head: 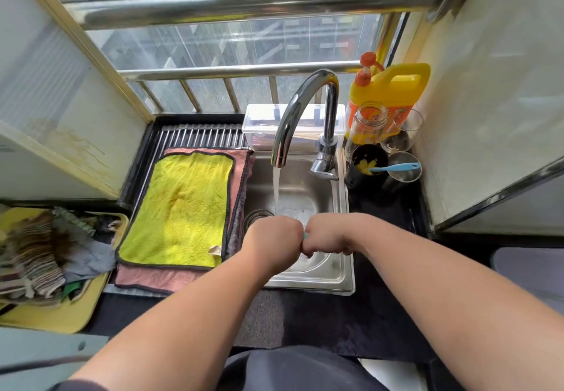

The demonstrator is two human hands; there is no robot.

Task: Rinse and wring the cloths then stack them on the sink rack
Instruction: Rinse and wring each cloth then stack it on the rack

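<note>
head view: looks down on the sink (332, 277), set in a dark table (335, 323).
left hand (273, 242): curled into a fist over the sink's front half, knuckles against the right hand.
right hand (328, 235): also a tight fist over the sink, gripping the same thing.
teal cloth (305, 235): only a thin sliver shows between the two fists, above the sink basin; the rest is hidden inside the hands.
tap (302, 106): rises at the back of the sink and arches forward; water (276, 189) falls into the basin just behind the hands.
rack (198, 135): lies along the sink's left side, bare bars showing at its far end.
pink cloth (152, 277): spread flat on the rack, left of the sink.
yellow cloth (183, 207): flat on top of the pink cloth, black-edged.
tray (61, 320): yellow, well left of the sink, carrying a heap of crumpled cloths (39, 256).
clear box (262, 128): behind the sink, past the tap.
detergent bottle (393, 88): yellow with an orange pump, behind the sink's right corner.
black holder (366, 161): right of the sink near the tap's base, with a blue-handled tool (393, 167) resting in it.
</note>
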